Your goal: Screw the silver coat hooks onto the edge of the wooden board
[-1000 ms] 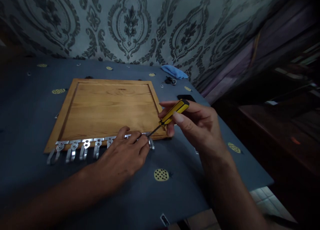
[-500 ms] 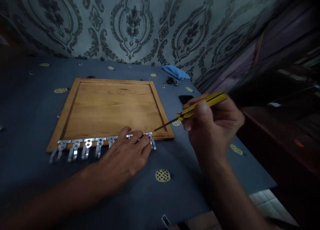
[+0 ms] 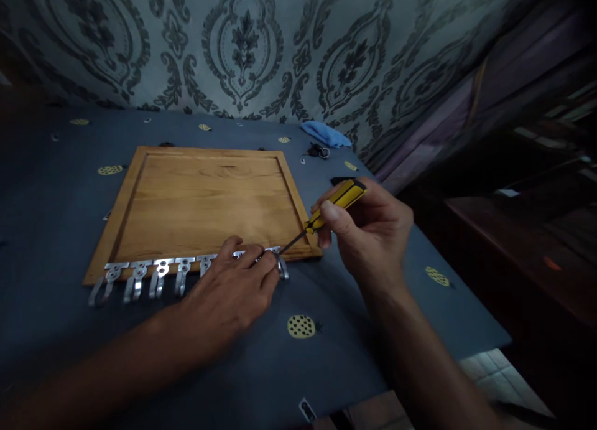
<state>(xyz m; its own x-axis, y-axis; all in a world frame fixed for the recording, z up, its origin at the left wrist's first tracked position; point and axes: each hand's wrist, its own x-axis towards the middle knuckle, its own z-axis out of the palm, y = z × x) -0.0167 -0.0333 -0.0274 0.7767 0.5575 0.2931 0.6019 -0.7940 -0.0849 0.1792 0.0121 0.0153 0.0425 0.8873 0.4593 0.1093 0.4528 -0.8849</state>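
Note:
My right hand [image 3: 368, 231] grips a yellow-and-black screwdriver [image 3: 338, 205] by its handle, the shaft slanting down to the left. Its tip meets the right end of a shiny metal hook rail [image 3: 161, 267], close by my left fingertips. The rail, with several hooks, lies along the near edge of a framed wooden panel [image 3: 212, 200], its hooks hanging past that edge. My left hand [image 3: 242, 287] is curled over the rail's right part and presses it against the wood, hiding some of the hooks. Whether a screw sits under the tip, I cannot tell.
A blue tablecloth [image 3: 336, 343] with pineapple prints covers the table. Beyond the panel lie a blue cloth [image 3: 325, 134] and keys [image 3: 318, 151]; a black object [image 3: 342, 181] is partly behind my right hand. A patterned wall covering [image 3: 186, 50] rises at the back.
My right hand has moved left and slightly down, bringing the screwdriver tip from above the panel to the right end of the hook rail. My left hand stays in place on the rail.

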